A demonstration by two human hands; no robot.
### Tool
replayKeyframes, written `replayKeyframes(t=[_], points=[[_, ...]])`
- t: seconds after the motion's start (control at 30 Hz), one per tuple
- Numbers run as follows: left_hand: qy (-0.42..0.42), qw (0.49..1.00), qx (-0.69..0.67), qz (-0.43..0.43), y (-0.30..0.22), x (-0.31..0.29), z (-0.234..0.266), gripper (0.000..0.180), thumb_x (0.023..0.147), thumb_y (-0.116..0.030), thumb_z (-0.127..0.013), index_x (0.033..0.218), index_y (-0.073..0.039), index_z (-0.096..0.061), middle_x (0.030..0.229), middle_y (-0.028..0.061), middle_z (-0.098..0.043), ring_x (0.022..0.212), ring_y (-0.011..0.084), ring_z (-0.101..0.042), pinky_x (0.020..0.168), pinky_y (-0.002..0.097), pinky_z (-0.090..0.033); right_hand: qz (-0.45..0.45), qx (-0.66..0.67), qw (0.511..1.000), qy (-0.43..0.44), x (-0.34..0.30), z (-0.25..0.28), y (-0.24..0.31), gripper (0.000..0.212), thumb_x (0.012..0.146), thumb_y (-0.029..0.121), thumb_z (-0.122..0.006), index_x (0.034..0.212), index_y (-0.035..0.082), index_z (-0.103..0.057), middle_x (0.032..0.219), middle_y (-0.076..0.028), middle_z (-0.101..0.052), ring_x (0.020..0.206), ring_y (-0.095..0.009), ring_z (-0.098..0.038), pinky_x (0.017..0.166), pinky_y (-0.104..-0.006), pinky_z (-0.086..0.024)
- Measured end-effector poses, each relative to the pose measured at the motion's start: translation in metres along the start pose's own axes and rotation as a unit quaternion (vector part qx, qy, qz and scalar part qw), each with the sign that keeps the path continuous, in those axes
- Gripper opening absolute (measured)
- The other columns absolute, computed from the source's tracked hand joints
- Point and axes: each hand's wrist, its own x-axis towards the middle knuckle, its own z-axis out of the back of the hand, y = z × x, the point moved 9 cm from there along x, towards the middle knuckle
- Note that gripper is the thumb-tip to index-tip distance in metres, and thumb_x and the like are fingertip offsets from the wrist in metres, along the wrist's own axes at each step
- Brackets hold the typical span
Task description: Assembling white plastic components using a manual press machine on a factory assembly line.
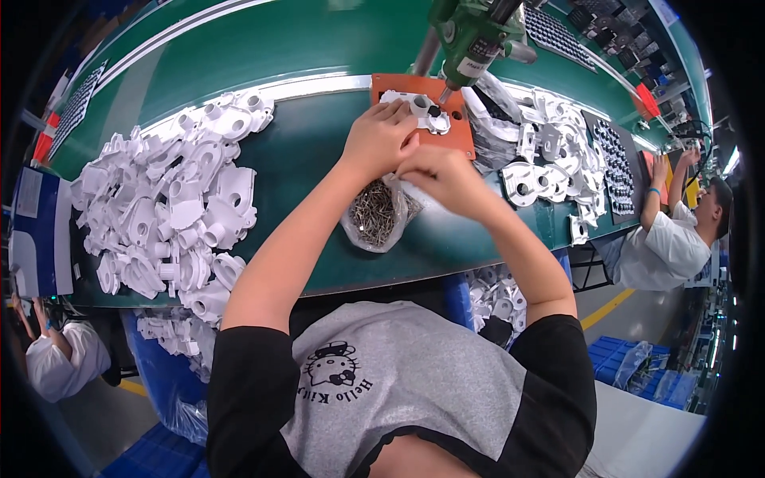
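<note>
On the orange fixture plate [460, 145] lies a white plastic part [437, 123] with a round collar and dark holes. My left hand [379, 140] reaches over its near left side, fingers curled together against it. Just right of that, my right hand [446, 177] is closed in a pinch beside the left thumb; whatever is between its fingertips is too small to make out. Beneath both hands sits a clear plastic bag [386, 244] filled with small metal screws or pins [373, 210]. A green screwdriving or press head [470, 49] points down at the fixture.
White plastic parts [171, 199] are heaped on the left, with more white parts [550, 147] on the right. A tray of dark pieces [612, 171] lies beyond those. Blue bins [163, 374] stand below the table edge. Another person [669, 239] works at far right, one more at far left.
</note>
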Motion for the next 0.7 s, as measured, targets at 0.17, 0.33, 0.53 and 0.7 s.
replayKeyframes(t=[0.17,0.33,0.53,0.7], points=[[0.004,1.000,0.002,-0.003,-0.003,0.002,0.004,0.015,0.074,-0.018,-0.060,0.082,-0.006,-0.060,0.105,0.0168,-0.064,0.095,0.0319,-0.062,0.090,0.0411,-0.048,-0.167,0.046,0.981,-0.085,-0.005,0.054,-0.072,0.012,0.079,0.007,-0.063,0.088,-0.002,-0.063,0.077,-0.009,-0.064,0.070,-0.014,-0.061,0.066,-0.0281,-0.049],[-0.001,1.000,0.004,-0.005,-0.003,0.002,0.003,0.015,0.074,-0.018,-0.059,0.081,-0.005,-0.059,0.103,0.0166,-0.065,0.096,0.0307,-0.062,0.090,0.0402,-0.047,-0.219,0.044,0.969,-0.109,0.002,0.076,-0.117,0.011,0.080,0.007,-0.063,0.082,-0.002,-0.057,0.075,-0.006,-0.061,0.068,-0.009,-0.056,0.060,-0.0225,-0.045],[-0.010,1.000,-0.004,-0.011,-0.004,0.002,0.007,0.015,0.073,-0.017,-0.059,0.080,-0.004,-0.059,0.100,0.0165,-0.065,0.093,0.0300,-0.063,0.089,0.0387,-0.048,-0.227,0.127,0.952,-0.160,0.011,0.081,-0.131,0.012,0.074,0.006,-0.060,0.080,-0.002,-0.054,0.072,-0.008,-0.059,0.063,-0.013,-0.056,0.059,-0.0256,-0.046],[-0.008,1.000,-0.004,-0.010,-0.004,0.002,0.005,0.015,0.073,-0.017,-0.060,0.080,-0.004,-0.059,0.101,0.0161,-0.065,0.093,0.0299,-0.063,0.089,0.0383,-0.048,-0.221,0.139,0.949,-0.178,0.014,0.082,-0.135,0.016,0.075,0.005,-0.061,0.089,-0.003,-0.056,0.076,-0.006,-0.059,0.065,-0.011,-0.055,0.062,-0.0246,-0.045]])
